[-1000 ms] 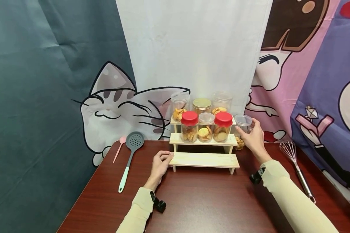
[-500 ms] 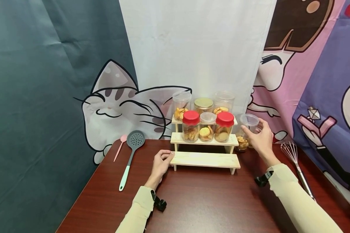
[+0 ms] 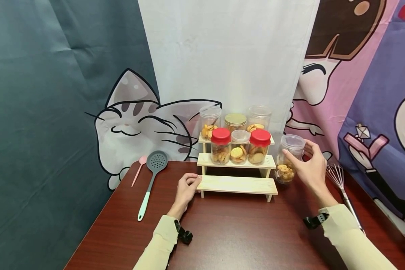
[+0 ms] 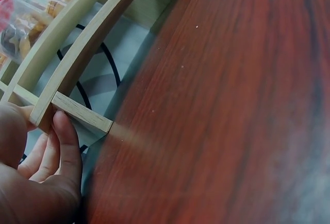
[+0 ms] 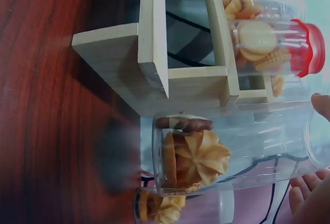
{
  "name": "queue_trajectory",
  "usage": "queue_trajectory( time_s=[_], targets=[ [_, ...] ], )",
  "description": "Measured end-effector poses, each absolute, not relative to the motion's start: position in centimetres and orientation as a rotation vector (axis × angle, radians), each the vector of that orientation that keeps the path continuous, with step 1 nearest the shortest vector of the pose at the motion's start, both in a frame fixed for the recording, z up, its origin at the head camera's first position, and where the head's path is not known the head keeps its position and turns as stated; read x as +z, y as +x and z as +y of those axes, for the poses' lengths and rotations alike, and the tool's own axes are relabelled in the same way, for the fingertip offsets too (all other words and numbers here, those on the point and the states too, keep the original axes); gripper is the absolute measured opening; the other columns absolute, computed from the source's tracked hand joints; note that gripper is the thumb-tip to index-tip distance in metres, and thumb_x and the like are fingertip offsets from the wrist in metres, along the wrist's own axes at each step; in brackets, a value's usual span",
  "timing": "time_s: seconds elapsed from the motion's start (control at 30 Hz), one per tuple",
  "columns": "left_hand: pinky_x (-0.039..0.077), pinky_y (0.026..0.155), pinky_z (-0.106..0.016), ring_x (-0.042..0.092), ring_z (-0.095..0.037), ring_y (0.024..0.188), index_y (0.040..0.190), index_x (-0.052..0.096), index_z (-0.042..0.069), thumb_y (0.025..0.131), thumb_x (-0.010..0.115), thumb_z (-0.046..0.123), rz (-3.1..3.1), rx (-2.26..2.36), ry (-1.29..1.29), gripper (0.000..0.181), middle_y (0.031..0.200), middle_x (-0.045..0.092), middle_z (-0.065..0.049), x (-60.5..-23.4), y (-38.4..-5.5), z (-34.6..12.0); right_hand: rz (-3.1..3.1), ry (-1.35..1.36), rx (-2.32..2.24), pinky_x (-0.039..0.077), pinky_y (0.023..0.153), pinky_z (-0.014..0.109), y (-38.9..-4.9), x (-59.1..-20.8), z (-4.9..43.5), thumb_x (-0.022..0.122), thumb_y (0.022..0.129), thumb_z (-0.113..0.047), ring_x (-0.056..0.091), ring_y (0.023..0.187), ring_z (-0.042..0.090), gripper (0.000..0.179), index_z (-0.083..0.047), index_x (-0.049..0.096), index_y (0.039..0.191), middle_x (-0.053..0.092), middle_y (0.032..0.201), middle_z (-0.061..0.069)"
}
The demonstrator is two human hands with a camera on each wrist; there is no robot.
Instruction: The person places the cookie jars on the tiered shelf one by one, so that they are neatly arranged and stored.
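My right hand (image 3: 312,165) grips a clear plastic jar (image 3: 285,173) by its upper part, just right of the shelf. Cookies fill the lower part of this jar, and a shadow below its base in the right wrist view suggests it is off the table. My left hand (image 3: 186,191) pinches the left end of the lowest step of a three-step wooden shelf (image 3: 237,185). In the left wrist view, the thumb and fingers (image 4: 67,141) close round that board's end. The jar's far side is hidden from the head view.
On the middle step stand two red-lidded jars (image 3: 221,150) and a clear-lidded jar (image 3: 239,150). Above are a gold-lidded jar (image 3: 235,122) and two tall clear jars. Another cookie jar (image 5: 160,207) stands behind the held one. A skimmer (image 3: 156,162), pink spoon (image 3: 141,162) and whisk (image 3: 345,198) lie outward.
My right hand has brought the jar toward me and a little to the right, away from the shelf's rear. The left hand has stayed on the lowest step.
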State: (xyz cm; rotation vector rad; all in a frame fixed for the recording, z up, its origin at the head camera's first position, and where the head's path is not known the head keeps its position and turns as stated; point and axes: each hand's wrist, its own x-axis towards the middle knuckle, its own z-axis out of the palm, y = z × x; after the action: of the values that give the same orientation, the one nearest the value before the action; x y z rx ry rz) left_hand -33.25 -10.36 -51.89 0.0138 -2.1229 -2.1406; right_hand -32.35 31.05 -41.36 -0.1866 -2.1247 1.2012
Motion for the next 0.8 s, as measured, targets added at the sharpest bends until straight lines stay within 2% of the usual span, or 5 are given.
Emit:
queue_trajectory(
  time_s=[0.23, 0.57, 0.8],
  targets=[
    [0.067, 0.07, -0.037, 0.067, -0.01, 0.07, 0.124, 0.066, -0.004, 0.103, 0.077, 0.022, -2.138, -2.135, 0.008, 0.036, 0.111, 0.077, -0.025, -51.8, -33.3, -10.4, -2.088, -0.091, 1.173, 0.048, 0.091, 0.002, -30.8, -40.7, 30.8, 0.101, 0.078, -0.032, 0.065, 0.109, 0.002, 0.078, -0.019, 0.064, 0.146, 0.071, 0.128, 0.005],
    [0.066, 0.07, -0.036, 0.068, -0.01, 0.071, 0.125, 0.064, -0.004, 0.103, 0.077, 0.023, -2.141, -2.144, -0.007, 0.037, 0.107, 0.077, -0.021, -52.0, -33.3, -10.6, -2.07, 0.031, 1.2, 0.05, 0.09, 0.0, -29.0, -39.3, 29.9, 0.101, 0.077, -0.019, 0.066, 0.106, -0.003, 0.077, -0.016, 0.064, 0.145, 0.066, 0.123, -0.008],
    [0.066, 0.071, -0.036, 0.068, -0.01, 0.073, 0.125, 0.064, -0.003, 0.104, 0.076, 0.022, -2.145, -2.146, -0.002, 0.035, 0.108, 0.077, -0.02, -52.1, -33.4, -10.5, -2.052, 0.159, 1.324, 0.056, 0.092, 0.006, -28.7, -39.2, 28.1, 0.096, 0.081, -0.007, 0.07, 0.107, -0.002, 0.074, -0.011, 0.062, 0.146, 0.069, 0.127, 0.003]
  ],
)
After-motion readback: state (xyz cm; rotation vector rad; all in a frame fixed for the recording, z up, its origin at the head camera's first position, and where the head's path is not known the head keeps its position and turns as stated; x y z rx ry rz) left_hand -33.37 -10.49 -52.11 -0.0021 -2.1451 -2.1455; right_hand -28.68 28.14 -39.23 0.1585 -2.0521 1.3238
